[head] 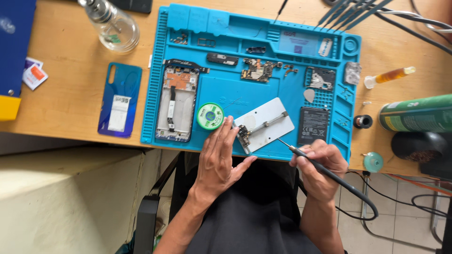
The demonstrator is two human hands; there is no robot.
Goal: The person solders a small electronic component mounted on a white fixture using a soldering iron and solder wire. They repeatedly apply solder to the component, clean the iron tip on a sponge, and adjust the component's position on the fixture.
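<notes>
My left hand (220, 157) rests at the front edge of the blue work mat (226, 96), fingers spread, fingertips beside a small circuit board (243, 135) clamped on a white metal holder plate (266, 123). A green spool of solder wick (210, 116) lies just left of those fingers. My right hand (321, 165) grips a soldering iron (306, 157) like a pen, its thin tip pointing up-left toward the holder plate, its cord trailing down to the right.
On the mat lie an opened phone frame (175, 103), a black battery (312, 125), a larger circuit board (258, 70) and small parts. A blue phone back cover (120, 99), a glass bottle (113, 26), a green spray can (416, 114) and a syringe (390, 76) sit on the wooden table.
</notes>
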